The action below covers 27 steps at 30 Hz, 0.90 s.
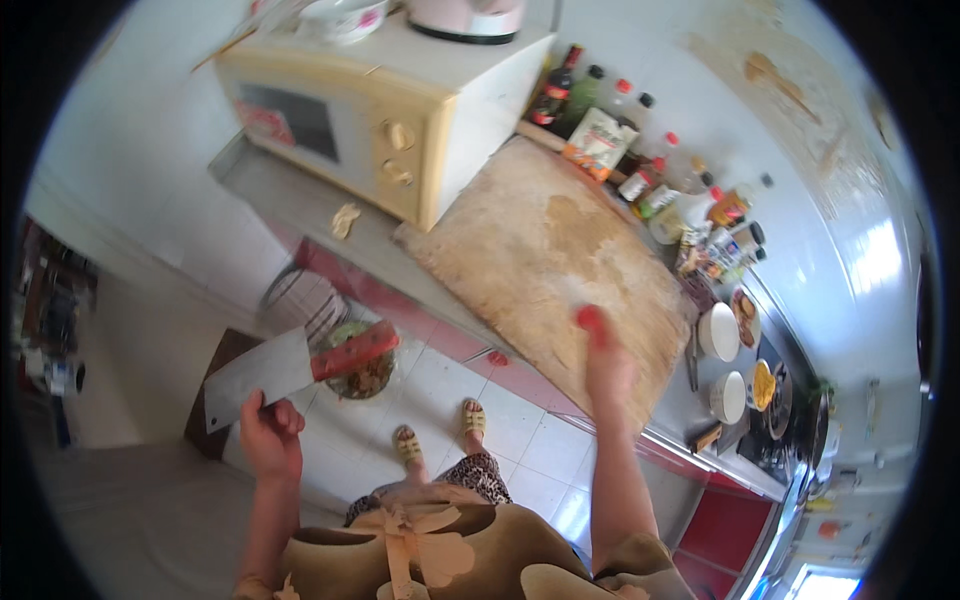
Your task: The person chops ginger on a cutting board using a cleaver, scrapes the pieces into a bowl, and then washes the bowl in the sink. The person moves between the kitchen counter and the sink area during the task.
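My left hand (pixel 271 442) pinches the lower edge of a cleaver's broad metal blade (pixel 259 375). The cleaver's red handle (pixel 356 351) points right, away from my fingers, with the floor far below it. Over a large wooden cutting board (pixel 517 240) on the counter, my right hand (pixel 611 379) grips a small red object (pixel 591 318). Motion blur hides what the object is and whether it touches the board. Pale and dark stains mark the board's surface.
A cream microwave oven (pixel 337 135) stands beside the board. Several bottles (pixel 585 97) line the wall behind. White bowls (pixel 718 334) and a gas stove (pixel 772 442) lie to the right. On the floor below are a waste bin (pixel 360 382) and a wire basket (pixel 304 300).
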Tool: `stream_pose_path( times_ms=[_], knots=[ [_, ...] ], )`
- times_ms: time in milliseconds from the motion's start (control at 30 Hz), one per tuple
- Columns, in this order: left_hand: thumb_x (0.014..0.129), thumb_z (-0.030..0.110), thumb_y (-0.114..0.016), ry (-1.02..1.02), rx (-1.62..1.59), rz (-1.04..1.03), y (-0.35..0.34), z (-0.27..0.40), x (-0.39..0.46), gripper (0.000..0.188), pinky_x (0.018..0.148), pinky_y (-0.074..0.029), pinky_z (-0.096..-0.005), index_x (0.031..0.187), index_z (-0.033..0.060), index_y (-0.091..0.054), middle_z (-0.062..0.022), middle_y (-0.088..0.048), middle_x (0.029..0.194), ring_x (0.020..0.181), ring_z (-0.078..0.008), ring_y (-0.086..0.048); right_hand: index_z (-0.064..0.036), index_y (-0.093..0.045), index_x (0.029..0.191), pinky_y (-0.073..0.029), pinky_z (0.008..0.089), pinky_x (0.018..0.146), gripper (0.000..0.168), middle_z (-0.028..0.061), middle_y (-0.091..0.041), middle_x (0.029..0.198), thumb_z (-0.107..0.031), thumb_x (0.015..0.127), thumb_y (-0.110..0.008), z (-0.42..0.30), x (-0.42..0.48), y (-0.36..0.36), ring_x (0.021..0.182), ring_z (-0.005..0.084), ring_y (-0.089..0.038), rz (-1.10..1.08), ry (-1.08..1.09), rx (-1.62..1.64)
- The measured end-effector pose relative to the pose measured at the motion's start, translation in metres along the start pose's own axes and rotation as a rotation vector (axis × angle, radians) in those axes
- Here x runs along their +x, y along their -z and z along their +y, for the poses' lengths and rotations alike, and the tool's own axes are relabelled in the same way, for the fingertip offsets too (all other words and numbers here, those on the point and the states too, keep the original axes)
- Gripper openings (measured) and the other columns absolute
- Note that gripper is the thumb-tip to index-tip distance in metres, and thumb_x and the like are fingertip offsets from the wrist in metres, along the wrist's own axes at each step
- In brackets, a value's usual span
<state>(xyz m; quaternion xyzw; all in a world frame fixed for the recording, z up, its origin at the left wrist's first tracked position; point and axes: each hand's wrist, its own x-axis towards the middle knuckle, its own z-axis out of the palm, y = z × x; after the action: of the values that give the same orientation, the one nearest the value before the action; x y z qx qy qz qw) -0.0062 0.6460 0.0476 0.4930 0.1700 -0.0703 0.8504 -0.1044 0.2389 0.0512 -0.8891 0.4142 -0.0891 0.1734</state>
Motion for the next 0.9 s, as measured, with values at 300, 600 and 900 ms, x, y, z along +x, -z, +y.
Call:
stream_pose_path(
  times_ms=[300, 600, 900],
  knots=[
    [0.096, 0.029, -0.045, 0.051, 0.003, -0.042, -0.034, -0.011, 0.017, 0.027, 0.053, -0.033, -0.0300, 0.077, 0.0092, -0.047, -0.0019, -0.042, 0.058, 0.053, -0.0138, -0.039, -0.025, -0.059, 0.118, -0.051, 0.0457, 0.064, 0.028, 0.0140, -0.067, 0.086, -0.023, 0.090, -0.054, -0.083, -0.075, -0.063, 0.077, 0.0338, -0.065, -0.245, 0.462, 0.191],
    [0.096, 0.028, -0.045, 0.071, 0.075, -0.073, -0.017, -0.024, 0.023, 0.029, 0.053, -0.034, -0.0305, 0.074, 0.0099, -0.047, -0.0019, -0.043, 0.058, 0.054, -0.0139, -0.040, -0.030, -0.061, 0.124, -0.051, 0.0430, 0.062, 0.032, 0.0145, -0.068, 0.078, -0.035, 0.093, -0.054, 0.162, -0.105, 0.036, 0.071, 0.0319, -0.066, 0.232, -0.368, -0.164],
    [0.096, 0.027, -0.044, -0.012, 0.133, -0.140, -0.029, -0.006, 0.015, 0.028, 0.051, -0.034, -0.0302, 0.077, 0.0078, -0.049, -0.0024, -0.043, 0.057, 0.051, -0.0142, -0.040, -0.021, -0.063, 0.115, -0.053, 0.0417, 0.063, 0.025, 0.0095, -0.069, 0.085, -0.026, 0.090, -0.060, -0.032, -0.117, -0.040, 0.074, 0.0322, -0.066, 0.057, 0.328, 0.287]
  ],
)
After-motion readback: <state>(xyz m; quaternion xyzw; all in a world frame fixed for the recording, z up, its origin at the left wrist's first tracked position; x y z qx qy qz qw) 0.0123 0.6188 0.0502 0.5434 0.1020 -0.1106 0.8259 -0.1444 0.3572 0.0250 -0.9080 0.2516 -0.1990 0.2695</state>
